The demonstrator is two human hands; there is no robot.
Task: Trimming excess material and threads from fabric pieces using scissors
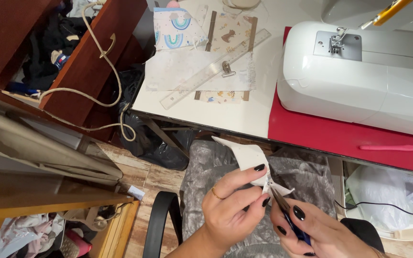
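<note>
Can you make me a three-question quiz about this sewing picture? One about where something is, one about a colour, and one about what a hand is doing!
1. Where is the clear ruler?
A. on the fabric pieces on the table
B. on the floor
C. on the sewing machine

2. What colour is the mat under the sewing machine?
A. blue
B. red
C. green

3. What is the left hand doing?
A. resting flat
B. pinching a white fabric piece
C. pointing upward

Answers: 1 A, the ruler lies slantwise across the cloth; 2 B, red shows below the white machine; 3 B, thumb and fingers close on the fabric while the right hand holds a small tool against it.

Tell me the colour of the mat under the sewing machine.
Red mat, seen in the head view.
</note>
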